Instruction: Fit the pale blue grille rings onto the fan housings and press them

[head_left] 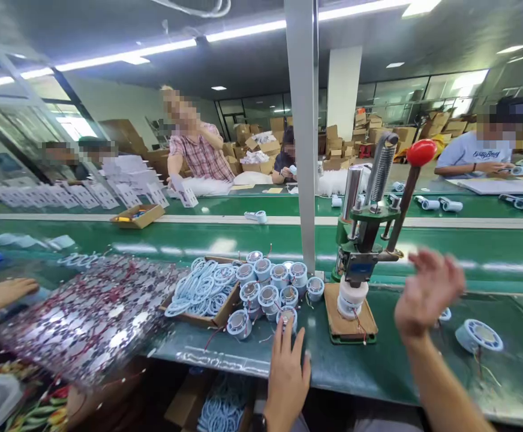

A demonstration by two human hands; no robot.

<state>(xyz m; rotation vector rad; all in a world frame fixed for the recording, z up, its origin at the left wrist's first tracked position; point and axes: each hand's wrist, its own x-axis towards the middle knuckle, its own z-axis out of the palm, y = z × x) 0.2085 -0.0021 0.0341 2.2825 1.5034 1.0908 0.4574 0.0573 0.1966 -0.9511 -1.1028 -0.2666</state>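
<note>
My left hand [288, 366] reaches over the front edge of the bench, fingers spread, its fingertips at a small round light-blue housing [287, 313] with a wire. That housing belongs to a cluster of several similar ones with metal discs on top [268, 295]. My right hand [430, 294] is raised to the right of a green hand press [364, 240], fingers apart and slightly blurred, holding nothing. The press lever ends in a red knob [421, 153], above and apart from that hand. Under the press ram, a white-and-blue round part [349, 305] sits on a brown board [333, 307].
A carton of light-blue rings [205, 294] stands left of the cluster. Farther left lies a sheet of parts with red wires [86, 312]. Another round housing [480, 335] rests at right. Behind runs a green conveyor [225, 237], with a grey post [304, 138] before it. Co-workers sit around.
</note>
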